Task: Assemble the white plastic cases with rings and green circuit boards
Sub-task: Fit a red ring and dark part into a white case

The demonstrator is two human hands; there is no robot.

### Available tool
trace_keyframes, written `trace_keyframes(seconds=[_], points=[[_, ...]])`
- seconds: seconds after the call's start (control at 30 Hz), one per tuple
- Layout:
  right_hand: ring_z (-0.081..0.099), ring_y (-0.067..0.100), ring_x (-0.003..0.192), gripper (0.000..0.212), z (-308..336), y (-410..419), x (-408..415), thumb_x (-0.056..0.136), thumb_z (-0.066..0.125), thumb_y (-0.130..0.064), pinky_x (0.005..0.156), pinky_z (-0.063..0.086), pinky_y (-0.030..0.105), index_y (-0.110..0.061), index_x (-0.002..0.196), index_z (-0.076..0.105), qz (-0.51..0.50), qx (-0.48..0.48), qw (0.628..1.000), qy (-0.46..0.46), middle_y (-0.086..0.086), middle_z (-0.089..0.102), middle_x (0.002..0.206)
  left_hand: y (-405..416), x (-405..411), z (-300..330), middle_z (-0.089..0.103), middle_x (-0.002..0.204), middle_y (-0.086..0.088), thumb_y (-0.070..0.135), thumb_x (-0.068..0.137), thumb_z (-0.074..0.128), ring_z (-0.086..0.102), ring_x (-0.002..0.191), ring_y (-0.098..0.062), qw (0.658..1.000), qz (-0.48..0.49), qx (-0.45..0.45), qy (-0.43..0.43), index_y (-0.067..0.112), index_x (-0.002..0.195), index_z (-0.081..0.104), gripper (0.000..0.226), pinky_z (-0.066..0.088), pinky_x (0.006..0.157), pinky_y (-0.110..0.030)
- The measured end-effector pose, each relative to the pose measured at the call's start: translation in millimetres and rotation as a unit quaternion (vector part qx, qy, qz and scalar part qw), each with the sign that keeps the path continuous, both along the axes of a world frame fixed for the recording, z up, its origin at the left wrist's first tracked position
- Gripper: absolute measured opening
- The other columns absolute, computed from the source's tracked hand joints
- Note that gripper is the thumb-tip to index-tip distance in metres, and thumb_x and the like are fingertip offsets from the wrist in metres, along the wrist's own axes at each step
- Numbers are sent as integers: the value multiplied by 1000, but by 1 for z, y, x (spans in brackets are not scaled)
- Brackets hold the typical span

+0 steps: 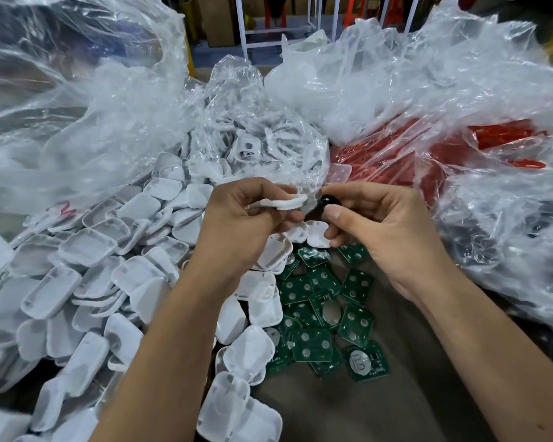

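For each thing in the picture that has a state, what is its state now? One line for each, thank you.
Left hand: grips a white case part.
White case part: held up above the pile, edge-on.
Right hand: pinches a small black piece.
Small black piece: held beside the case part; contact unclear.
White cases: loose, heaped.
Green circuit boards: loose, overlapping.
Clear plastic bags: open, crumpled.
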State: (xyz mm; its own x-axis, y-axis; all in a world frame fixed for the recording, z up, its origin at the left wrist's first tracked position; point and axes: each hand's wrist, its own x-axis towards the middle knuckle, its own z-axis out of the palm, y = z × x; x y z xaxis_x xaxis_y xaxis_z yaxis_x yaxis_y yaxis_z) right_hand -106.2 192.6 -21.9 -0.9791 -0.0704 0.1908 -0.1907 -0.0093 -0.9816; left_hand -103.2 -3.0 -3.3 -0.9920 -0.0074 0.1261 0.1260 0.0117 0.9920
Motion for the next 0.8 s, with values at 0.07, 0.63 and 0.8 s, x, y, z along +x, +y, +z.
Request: trace_keyframes(seconds=[0.07,0.63,0.8], points=[[72,25,62,15,1,-2,0,88,77,-18,55,58,25,-14,102,81,-5,-22,1000,-6,12,78,82,0,-1,0,80,97,-10,-20,85,64,77,89,-19,1000,6,-6,-7,0,87,77,24,58,74,-21],[66,18,61,12,5,-9,6,94,67,0,46,49,22,-6,99,76,18,-130,990,-52,19,71,82,-6,-4,-3,76,81,-15,6,102,61,59,57,-15,996,-42,15,-80,0,113,64,13,50,57,-20],[65,14,69,15,6,-10,6,81,72,-9,47,49,21,-14,93,79,32,-148,986,-65,10,72,86,-9,-5,-3,68,77,-7,5,103,57,56,58,-16,998,-10,29,-63,11,111,75,21,47,56,-20]])
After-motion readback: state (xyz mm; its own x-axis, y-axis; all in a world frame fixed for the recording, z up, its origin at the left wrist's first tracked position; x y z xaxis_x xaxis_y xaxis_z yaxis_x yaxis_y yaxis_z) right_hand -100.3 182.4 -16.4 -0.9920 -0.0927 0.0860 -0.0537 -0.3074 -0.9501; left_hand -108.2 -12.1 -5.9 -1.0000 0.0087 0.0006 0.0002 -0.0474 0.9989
